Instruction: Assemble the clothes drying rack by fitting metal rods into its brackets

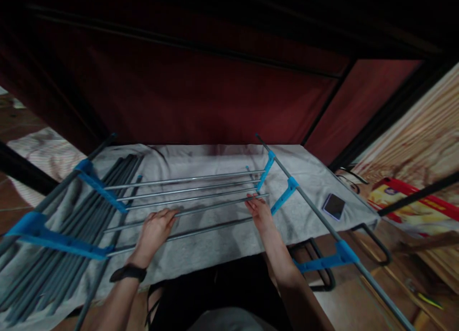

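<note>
A partly built rack of thin metal rods (186, 190) and blue plastic connectors (265, 171) lies on a grey cloth (215, 159). My left hand (156, 228), with a black band at the wrist, rests on one of the nearer rods, fingers curled over it. My right hand (258, 210) grips the right end of a rod just left of a blue connector (285, 195) on the right side pole (315, 209). The left side pole (60, 187) carries two more blue connectors (98, 185).
A bundle of loose grey tubes (68, 245) lies at the left on the cloth. A dark phone (334, 206) sits at the cloth's right edge. Dark red panels (201, 87) rise behind. A red and yellow bag (412, 204) and wooden boards lie at the right.
</note>
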Demonstrator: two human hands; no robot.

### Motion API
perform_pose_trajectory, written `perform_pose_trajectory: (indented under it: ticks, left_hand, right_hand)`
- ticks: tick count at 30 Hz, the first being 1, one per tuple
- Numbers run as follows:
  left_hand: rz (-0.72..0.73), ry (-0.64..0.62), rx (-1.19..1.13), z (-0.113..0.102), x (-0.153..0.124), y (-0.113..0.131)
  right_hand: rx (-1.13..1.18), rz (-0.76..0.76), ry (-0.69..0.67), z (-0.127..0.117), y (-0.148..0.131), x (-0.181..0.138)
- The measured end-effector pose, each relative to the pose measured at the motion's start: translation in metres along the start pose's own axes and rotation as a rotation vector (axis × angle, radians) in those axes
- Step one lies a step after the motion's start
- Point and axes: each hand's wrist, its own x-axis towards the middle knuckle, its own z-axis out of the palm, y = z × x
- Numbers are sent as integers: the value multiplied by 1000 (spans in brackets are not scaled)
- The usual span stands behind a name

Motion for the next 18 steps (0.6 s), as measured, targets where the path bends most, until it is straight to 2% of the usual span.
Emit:
perform_pose_trajectory:
  ticks: [8, 12, 14, 18]
  left_hand:
    - [-114, 66, 12, -1, -19, -20]
    - [-190, 103, 48, -13, -24, -11]
    - [-256, 133, 73, -20, -24, -3]
    - [-295, 176, 110, -33, -22, 8]
  right_hand:
    - [-34, -5, 32, -6, -11, 12]
    - [-53, 32, 55, -13, -8, 15]
    - [-88, 56, 30, -21, -5, 19]
    - [-150, 70, 11, -40, 5, 36]
